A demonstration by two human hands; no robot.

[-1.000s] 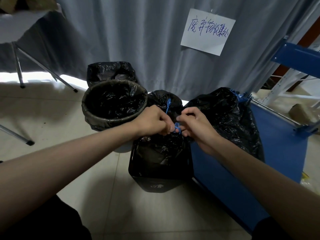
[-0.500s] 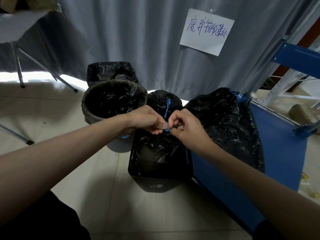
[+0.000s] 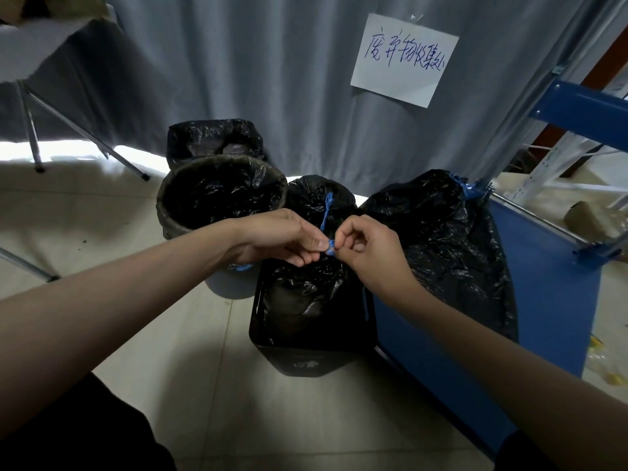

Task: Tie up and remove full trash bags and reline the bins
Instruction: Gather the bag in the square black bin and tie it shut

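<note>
From the head view, your left hand (image 3: 285, 237) and right hand (image 3: 368, 253) each pinch the blue drawstring (image 3: 329, 248) between thumb and fingertips. It belongs to the black trash bag (image 3: 306, 290) sitting in the square black bin (image 3: 312, 355), beside the round lined bin (image 3: 221, 195).

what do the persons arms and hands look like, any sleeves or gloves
Both forearms are bare up to the frame edge, with no sleeves in sight. The left hand and right hand wear no gloves; no rings, watch or bands show on the visible sides.
</note>
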